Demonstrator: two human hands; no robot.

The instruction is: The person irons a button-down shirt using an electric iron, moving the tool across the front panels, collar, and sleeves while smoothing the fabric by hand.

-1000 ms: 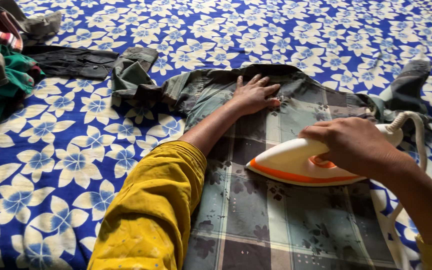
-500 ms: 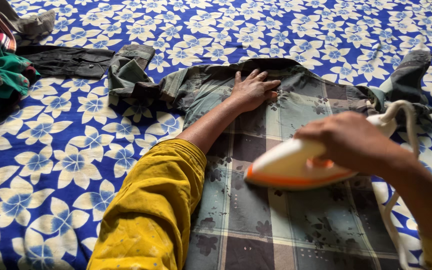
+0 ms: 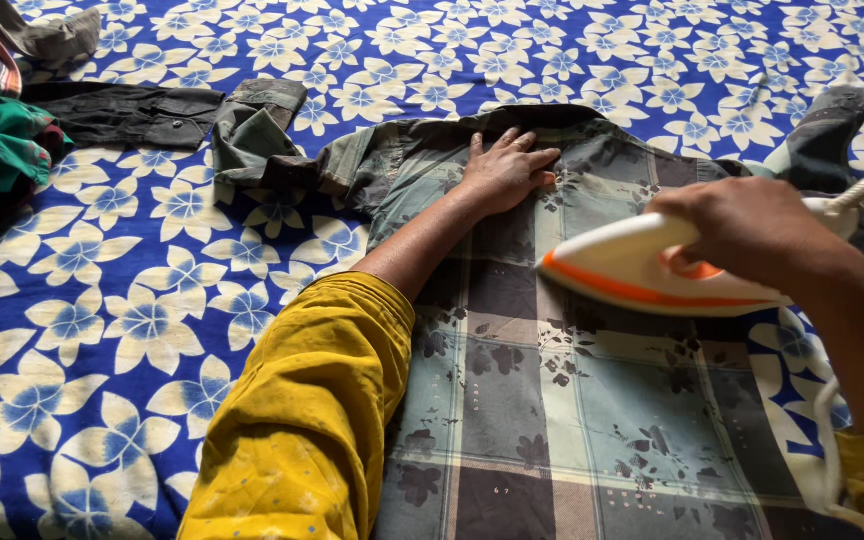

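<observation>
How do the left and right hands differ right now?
The left hand lies flat, fingers spread, on the checked shirt near its collar; the right hand is curled in a grip on the white-and-orange iron. The left is empty, the right is full. Both are over the shirt, with yellow sleeves.

Iron: glossy smooth plastic, white with orange trim; its cord braided fabric, matt. Checked shirt: thin woven cloth, matt, lightly creased. Floral sheet: matt printed cotton. Yellow sleeve: soft matt cloth.
</observation>
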